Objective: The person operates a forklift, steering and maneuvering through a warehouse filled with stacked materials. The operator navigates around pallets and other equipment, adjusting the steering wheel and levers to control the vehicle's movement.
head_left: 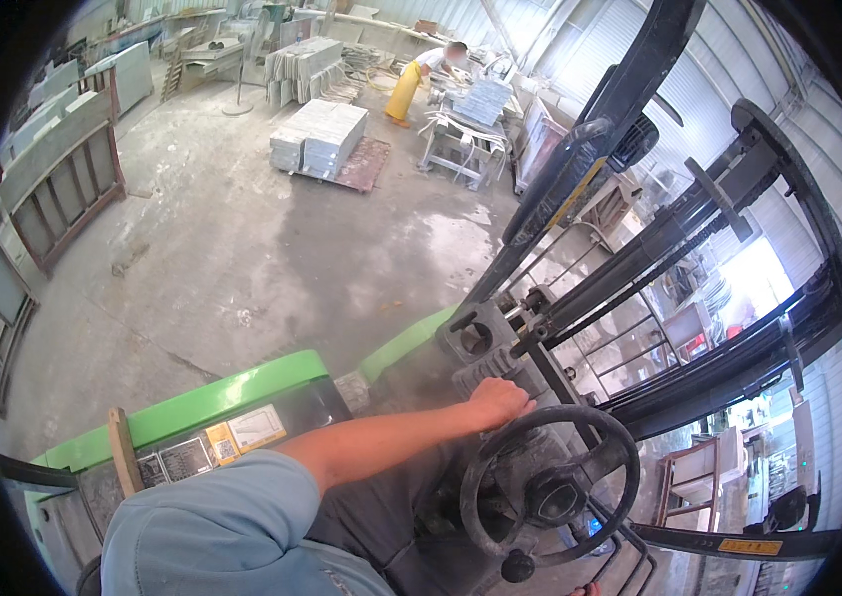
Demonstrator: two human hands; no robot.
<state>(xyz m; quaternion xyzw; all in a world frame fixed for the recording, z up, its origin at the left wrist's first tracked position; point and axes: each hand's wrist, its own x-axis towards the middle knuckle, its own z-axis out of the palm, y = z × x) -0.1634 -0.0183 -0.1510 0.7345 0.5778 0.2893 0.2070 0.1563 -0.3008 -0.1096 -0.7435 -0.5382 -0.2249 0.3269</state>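
Note:
My left hand (502, 402) is curled closed at the far left side of the black steering wheel (553, 499), just above its rim and against the dark dashboard. What its fingers grip is hidden; it may be the rim or a lever behind it. The bare left forearm reaches across from a grey-blue sleeve. Of my right hand (588, 590), only a sliver shows at the lower edge, right of the wheel and near thin black levers (639, 561); its fingers are mostly cut off. A round black knob (517, 566) sits on the wheel's near rim.
I sit in a forklift with green bodywork (242, 389) at left and a tall black mast (679, 233) at right. Stacked stone slabs (319, 139) stand ahead on the concrete floor (202, 258). A person in a yellow apron (404, 91) bends over a worktable (462, 139). Racks (63, 179) line the left.

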